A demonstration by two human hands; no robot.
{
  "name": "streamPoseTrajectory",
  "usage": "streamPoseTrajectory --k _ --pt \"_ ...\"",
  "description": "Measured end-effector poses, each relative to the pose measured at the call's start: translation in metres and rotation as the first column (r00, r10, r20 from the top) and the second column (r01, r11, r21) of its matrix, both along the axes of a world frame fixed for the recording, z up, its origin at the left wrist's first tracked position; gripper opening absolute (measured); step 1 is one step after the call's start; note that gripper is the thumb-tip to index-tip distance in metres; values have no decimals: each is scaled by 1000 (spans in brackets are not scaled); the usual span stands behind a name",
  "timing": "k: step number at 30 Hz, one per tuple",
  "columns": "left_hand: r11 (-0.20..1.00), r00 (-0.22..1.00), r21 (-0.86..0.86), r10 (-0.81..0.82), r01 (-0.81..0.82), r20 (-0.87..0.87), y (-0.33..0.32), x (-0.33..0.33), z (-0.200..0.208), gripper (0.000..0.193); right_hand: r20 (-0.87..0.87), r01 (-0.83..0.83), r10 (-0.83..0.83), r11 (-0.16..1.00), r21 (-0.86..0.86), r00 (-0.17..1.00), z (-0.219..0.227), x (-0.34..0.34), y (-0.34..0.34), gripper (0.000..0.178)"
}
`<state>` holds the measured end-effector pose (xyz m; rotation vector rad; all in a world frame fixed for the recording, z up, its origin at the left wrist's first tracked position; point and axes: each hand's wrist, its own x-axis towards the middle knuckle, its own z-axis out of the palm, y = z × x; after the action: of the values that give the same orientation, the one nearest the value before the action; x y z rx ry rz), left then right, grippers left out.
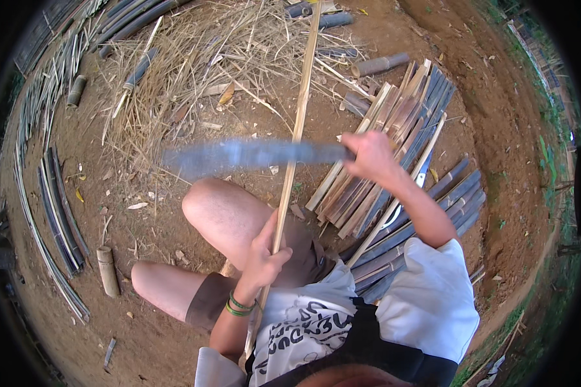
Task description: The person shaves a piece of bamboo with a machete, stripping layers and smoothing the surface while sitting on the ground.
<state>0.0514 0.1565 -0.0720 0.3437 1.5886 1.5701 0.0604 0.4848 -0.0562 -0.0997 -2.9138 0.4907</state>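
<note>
My left hand [263,255] is closed around a long pale bamboo strip [296,122], which runs from beside my waist up past the top of the view. In my right hand [372,157] is the handle of a machete, gripped tightly. The broad machete blade [239,155] points left, smeared by motion, and crosses the strip above my left hand. Whether the blade touches the strip I cannot tell. My bare knees are bent below the blade.
Split bamboo slats [394,116] lie stacked to the right, with a darker bundle [426,219] nearer me. A pale-handled saw [394,216] lies between them. Shavings [193,71] cover the ground ahead. Thin strips [29,135] and a short bamboo piece [108,271] lie at left.
</note>
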Motion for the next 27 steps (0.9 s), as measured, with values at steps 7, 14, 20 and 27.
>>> streamPoseTrajectory --k 7,14,20,27 --pt "1000 998 -27 -6 8 57 -10 -2 5 88 39 -93 96 994 -55 995 12 1 -11 6" --pt "1000 1000 -23 -5 6 26 -20 7 4 88 22 142 -141 989 -41 990 20 -19 29 9" --pt "1000 996 8 16 -17 85 -17 5 5 87 -10 -182 186 971 155 983 14 -3 -8 19" --pt "999 998 4 -36 36 47 -20 7 2 88 -37 118 -117 993 24 992 27 -21 43 12"
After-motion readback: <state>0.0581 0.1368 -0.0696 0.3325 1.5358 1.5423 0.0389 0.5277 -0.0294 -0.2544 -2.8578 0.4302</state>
